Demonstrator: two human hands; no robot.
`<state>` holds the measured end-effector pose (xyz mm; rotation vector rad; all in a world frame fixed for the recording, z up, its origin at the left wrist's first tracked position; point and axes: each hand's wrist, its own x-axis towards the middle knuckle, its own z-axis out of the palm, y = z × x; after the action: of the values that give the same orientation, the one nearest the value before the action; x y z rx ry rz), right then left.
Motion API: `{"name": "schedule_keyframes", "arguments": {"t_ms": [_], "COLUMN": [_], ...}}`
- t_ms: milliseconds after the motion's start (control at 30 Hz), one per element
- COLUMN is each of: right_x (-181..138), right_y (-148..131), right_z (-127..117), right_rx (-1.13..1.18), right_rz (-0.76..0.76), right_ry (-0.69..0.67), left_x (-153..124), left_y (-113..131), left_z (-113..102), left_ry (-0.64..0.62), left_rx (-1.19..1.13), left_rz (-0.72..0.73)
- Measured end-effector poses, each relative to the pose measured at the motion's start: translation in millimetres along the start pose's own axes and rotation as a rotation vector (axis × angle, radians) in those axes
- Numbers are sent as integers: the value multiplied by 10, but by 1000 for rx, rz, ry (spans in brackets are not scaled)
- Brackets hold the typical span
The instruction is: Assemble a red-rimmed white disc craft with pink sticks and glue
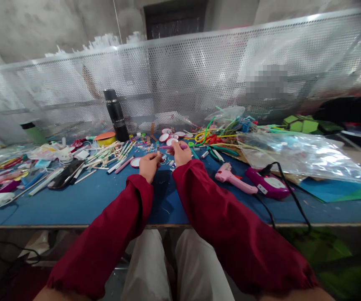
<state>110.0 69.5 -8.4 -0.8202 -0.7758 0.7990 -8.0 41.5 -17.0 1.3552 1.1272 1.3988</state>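
Both my arms, in dark red sleeves, reach out over a blue table (105,200). My left hand (149,164) is closed in a pinch on a short thin stick (158,147) that stands upright. My right hand (182,152) is closed around a thin pink stick (180,146) that points left, its end close to the left hand's stick. The two hands are almost touching above the table's middle. Small round red-and-white pieces (168,137) lie just beyond them.
A pink glue gun (232,178) and a purple device (268,184) with a black cord lie to the right, by a clear plastic bag (299,154). A black bottle (116,115) stands at the back. Sticks and pens (111,154) clutter the left. A perforated metal screen (199,71) closes the far side.
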Motion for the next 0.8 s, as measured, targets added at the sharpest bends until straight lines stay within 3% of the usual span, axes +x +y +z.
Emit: {"name": "schedule_keyframes", "arguments": {"t_ms": [800], "right_x": [-22], "right_y": [0], "right_z": [-4], "right_rx": [7], "right_rz": [22], "right_ry": [-16], "left_x": [10], "left_y": [-1], "left_z": [3], "left_ry": [17], "left_rx": [-17], "left_rz": [5]}}
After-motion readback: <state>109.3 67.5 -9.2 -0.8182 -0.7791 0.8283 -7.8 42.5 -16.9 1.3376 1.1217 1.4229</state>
